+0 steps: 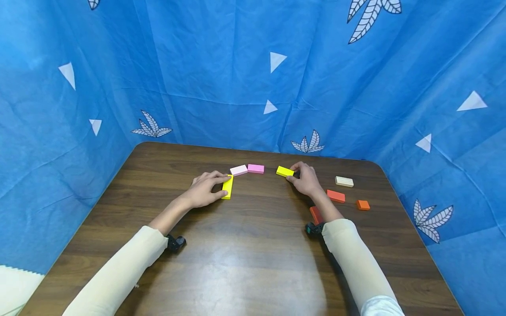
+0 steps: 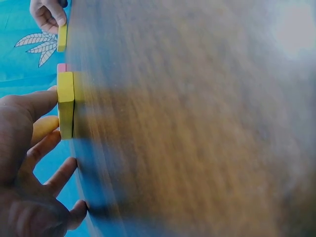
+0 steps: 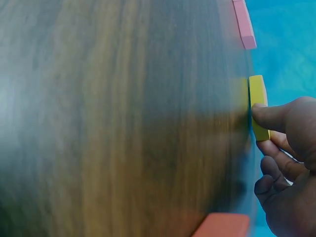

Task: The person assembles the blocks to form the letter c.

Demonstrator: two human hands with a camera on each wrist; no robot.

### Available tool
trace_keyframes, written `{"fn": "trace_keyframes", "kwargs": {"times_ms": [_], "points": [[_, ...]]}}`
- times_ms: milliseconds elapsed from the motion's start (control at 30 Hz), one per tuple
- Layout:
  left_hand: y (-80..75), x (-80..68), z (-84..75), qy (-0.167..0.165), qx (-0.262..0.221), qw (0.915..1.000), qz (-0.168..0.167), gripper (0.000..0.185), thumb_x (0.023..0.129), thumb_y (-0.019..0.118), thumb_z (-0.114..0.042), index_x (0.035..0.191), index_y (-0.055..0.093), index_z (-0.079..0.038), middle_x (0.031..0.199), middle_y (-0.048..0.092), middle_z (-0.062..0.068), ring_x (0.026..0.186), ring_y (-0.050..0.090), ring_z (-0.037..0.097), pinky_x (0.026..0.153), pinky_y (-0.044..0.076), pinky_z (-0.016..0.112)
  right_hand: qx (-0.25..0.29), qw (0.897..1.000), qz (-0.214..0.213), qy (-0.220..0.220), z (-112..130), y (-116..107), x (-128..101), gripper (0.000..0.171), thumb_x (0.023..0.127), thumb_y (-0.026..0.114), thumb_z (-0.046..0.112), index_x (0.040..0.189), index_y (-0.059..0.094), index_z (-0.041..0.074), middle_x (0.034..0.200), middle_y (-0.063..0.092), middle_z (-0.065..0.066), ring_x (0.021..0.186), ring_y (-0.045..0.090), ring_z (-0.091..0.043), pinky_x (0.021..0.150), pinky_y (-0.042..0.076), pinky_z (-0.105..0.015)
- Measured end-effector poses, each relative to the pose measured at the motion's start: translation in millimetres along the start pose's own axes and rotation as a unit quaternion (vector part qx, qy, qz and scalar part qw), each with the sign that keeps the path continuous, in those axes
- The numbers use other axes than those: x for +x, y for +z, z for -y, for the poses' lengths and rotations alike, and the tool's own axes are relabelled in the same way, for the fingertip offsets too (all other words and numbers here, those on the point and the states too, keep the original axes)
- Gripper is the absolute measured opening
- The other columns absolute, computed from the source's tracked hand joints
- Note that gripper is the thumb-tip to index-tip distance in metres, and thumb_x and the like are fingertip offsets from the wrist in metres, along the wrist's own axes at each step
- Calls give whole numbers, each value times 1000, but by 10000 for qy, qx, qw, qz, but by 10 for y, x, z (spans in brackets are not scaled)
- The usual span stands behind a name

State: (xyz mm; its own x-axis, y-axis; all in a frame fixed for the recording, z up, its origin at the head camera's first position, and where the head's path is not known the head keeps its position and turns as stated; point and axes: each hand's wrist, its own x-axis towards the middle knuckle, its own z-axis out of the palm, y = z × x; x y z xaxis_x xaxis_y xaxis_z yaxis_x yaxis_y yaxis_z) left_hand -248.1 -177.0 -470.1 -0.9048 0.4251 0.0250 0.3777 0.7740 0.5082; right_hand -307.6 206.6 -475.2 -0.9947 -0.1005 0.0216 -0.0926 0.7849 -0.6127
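Observation:
My left hand (image 1: 203, 191) holds a yellow rectangular block (image 1: 228, 186) flat on the wooden table, its thumb at the near end and a fingertip at the far end. Just beyond that end lies a pale pink block (image 1: 239, 170), with a deeper pink block (image 1: 256, 168) beside it, in a curving row. Farther right, a second yellow block (image 1: 284, 171) is pinched at its right end between thumb and fingers of my right hand (image 1: 306, 179). In the right wrist view this yellow block (image 3: 258, 91) stands apart from the pink block (image 3: 244, 24).
Right of my right hand lie a cream block (image 1: 344, 181), a red-orange block (image 1: 336, 196) and a short orange block (image 1: 363, 205). Another red block (image 1: 316, 215) is partly hidden by my right forearm. A blue patterned cloth (image 1: 237, 79) hangs around the table (image 1: 237, 263).

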Motion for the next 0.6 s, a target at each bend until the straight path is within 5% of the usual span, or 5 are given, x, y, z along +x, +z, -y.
{"fn": "trace_keyframes", "kwargs": {"times_ms": [600], "points": [[19, 11, 38, 30, 58, 10000, -38, 61, 103, 73, -36, 159, 56, -22, 158, 58, 4, 144, 50, 38, 116, 30, 74, -96, 9998, 100, -149, 166, 107, 25, 35, 103, 73, 18, 132, 62, 2, 132, 64, -21, 118, 51, -36, 105, 47, -52]]}}
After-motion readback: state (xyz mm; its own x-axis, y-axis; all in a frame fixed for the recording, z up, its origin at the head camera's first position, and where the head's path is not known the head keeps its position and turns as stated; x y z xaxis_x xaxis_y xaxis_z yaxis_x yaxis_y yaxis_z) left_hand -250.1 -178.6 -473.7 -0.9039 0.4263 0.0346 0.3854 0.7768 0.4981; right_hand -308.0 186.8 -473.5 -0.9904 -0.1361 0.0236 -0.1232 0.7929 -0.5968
